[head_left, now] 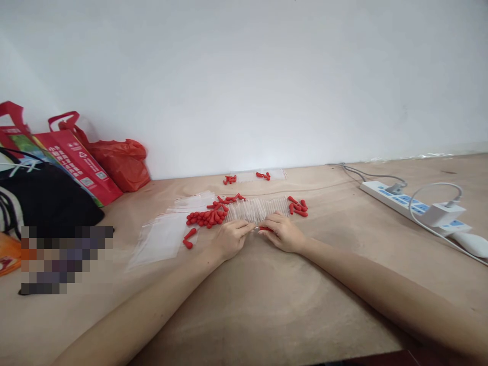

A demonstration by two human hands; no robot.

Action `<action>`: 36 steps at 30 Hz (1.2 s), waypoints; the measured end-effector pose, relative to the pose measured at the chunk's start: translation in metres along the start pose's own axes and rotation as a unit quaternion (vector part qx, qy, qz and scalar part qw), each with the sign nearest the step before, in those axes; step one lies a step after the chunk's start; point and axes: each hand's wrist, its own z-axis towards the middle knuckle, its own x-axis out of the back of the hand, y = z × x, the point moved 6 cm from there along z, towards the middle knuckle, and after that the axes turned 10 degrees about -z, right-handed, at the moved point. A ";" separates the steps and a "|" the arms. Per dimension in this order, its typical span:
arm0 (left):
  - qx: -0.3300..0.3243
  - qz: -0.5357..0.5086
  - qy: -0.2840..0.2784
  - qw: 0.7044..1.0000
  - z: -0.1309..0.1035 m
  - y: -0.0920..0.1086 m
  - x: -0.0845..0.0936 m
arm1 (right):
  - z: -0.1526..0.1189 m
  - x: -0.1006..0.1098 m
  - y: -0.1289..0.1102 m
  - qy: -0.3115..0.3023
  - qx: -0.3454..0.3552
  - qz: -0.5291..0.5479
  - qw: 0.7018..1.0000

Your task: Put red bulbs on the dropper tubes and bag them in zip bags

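Observation:
My left hand [231,239] is closed in a pinch on what looks like a clear glass dropper tube [256,229], mostly covered by the fingers. My right hand [282,232] grips a red rubber bulb [266,229], which lies end to end with the tube; whether they are joined I cannot tell. Just beyond both hands lies a row of clear glass tubes [253,208], side by side. A heap of red rubber bulbs [208,217] is at the row's left, and several more bulbs [298,207] lie at its right end.
Flat clear plastic bags [162,236] overlap at the left. Farther back, another bag [246,176] lies by small groups of red bulbs. Shopping bags [82,165] and a black bag [49,201] stand far left. A power strip [396,198] with cables is at the right.

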 end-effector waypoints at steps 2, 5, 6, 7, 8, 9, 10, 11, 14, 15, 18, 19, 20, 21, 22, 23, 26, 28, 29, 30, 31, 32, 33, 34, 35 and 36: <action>0.003 0.005 -0.002 1.000 0.000 0.000 -0.001 | 0.001 -0.001 0.000 -0.008 0.002 -0.002 1.000; 0.005 0.007 0.000 1.000 0.000 0.001 -0.001 | 0.003 -0.004 -0.001 -0.021 0.005 -0.010 1.000; 0.006 0.006 -0.001 1.000 0.000 0.001 -0.001 | 0.004 -0.005 -0.002 -0.023 0.007 -0.012 1.000; 0.007 0.003 -0.003 1.000 0.000 0.001 -0.001 | 0.004 -0.005 -0.002 -0.026 0.008 -0.012 1.000; 0.008 0.000 -0.005 1.000 0.000 0.001 -0.001 | 0.004 -0.006 -0.002 -0.028 0.007 -0.011 1.000; 0.012 -0.005 -0.008 1.000 0.000 0.000 -0.001 | 0.004 -0.006 -0.001 -0.029 0.003 -0.010 1.000; 0.018 -0.010 -0.009 1.000 0.000 0.000 -0.001 | 0.004 -0.006 0.000 -0.029 -0.005 -0.009 1.000; 0.025 -0.013 -0.008 1.000 0.001 -0.001 -0.001 | 0.004 -0.006 0.002 -0.027 -0.014 -0.008 0.999; 0.050 0.012 0.005 0.999 0.000 -0.006 0.004 | 0.001 -0.002 0.010 -0.014 -0.045 -0.014 0.999; 0.052 0.029 0.007 0.998 0.000 -0.007 0.006 | 0.000 0.000 0.013 -0.008 -0.054 -0.019 0.998; 0.047 0.079 0.003 0.996 -0.002 -0.008 0.010 | -0.004 0.006 0.019 0.004 -0.068 -0.043 0.997; 0.044 0.088 0.001 0.995 -0.002 -0.007 0.011 | -0.004 0.007 0.019 0.004 -0.065 -0.052 0.997; 0.043 0.093 0.001 0.995 -0.002 -0.007 0.011 | -0.004 0.008 0.018 0.002 -0.059 -0.060 0.996; 0.043 0.094 0.003 0.995 -0.002 -0.006 0.012 | -0.004 0.008 0.016 -0.001 -0.051 -0.065 0.997; 0.044 0.092 0.006 0.995 -0.002 -0.006 0.012 | -0.004 0.008 0.014 -0.002 -0.044 -0.068 0.997; 0.044 0.089 0.009 0.995 -0.002 -0.005 0.013 | -0.003 0.008 0.013 0.000 -0.039 -0.069 0.997; 0.045 0.086 0.016 0.995 -0.001 -0.004 0.013 | -0.001 0.007 0.009 0.004 -0.024 -0.059 0.998; 0.045 0.084 0.017 0.995 -0.001 -0.004 0.012 | -0.001 0.006 0.008 0.000 -0.015 -0.048 0.999; 0.046 0.083 0.017 0.995 -0.001 -0.004 0.012 | -0.001 0.005 0.008 -0.004 -0.012 -0.044 0.999; 0.046 0.081 0.015 0.995 -0.001 -0.004 0.012 | -0.001 0.004 0.008 -0.006 -0.010 -0.040 0.999; 0.048 0.081 0.014 0.996 -0.001 -0.004 0.011 | -0.001 0.004 0.009 -0.007 -0.011 -0.039 0.999; 0.049 0.080 0.013 0.995 -0.001 -0.004 0.011 | -0.001 0.003 0.009 -0.008 -0.012 -0.037 0.999; 0.049 0.080 0.013 0.995 -0.001 -0.004 0.011 | -0.001 0.003 0.009 -0.009 -0.013 -0.037 0.999; 0.049 0.080 0.013 0.995 -0.001 -0.004 0.011 | -0.001 0.003 0.009 -0.010 -0.015 -0.036 0.999; 0.049 0.079 0.013 0.996 0.000 -0.004 0.011 | -0.001 0.003 0.009 -0.012 -0.016 -0.036 0.999; 0.048 0.076 0.014 0.996 0.000 -0.004 0.011 | -0.001 0.003 0.009 -0.015 -0.016 -0.036 0.999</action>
